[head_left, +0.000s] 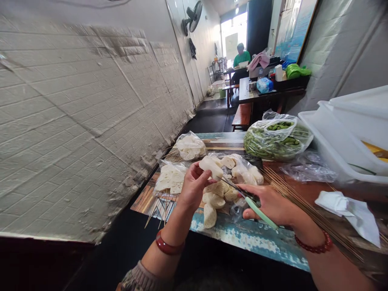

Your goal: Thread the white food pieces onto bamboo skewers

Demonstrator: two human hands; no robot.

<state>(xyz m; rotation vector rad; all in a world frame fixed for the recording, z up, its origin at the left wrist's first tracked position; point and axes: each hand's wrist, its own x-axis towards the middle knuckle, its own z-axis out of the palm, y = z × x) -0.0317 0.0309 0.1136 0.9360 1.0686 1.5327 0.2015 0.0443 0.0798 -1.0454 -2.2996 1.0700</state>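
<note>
Between the thumb and fingers of my left hand is a pale, whitish slice of food, raised above the table. My right hand grips a pair of scissors with light green handles. The scissor blades reach left to the lower edge of the slice; whether they cut into it is too small to tell. Below my hands lie several cream-coloured, porous slices, loose on the table. More pale pieces sit in an opened clear plastic bag just behind.
Flat white slices fill a bag at the left, with thin skewers beside it. Behind is another white bag. Green pods fill a large bag. Long skewers, tissues and white tubs lie right. A person sits far back.
</note>
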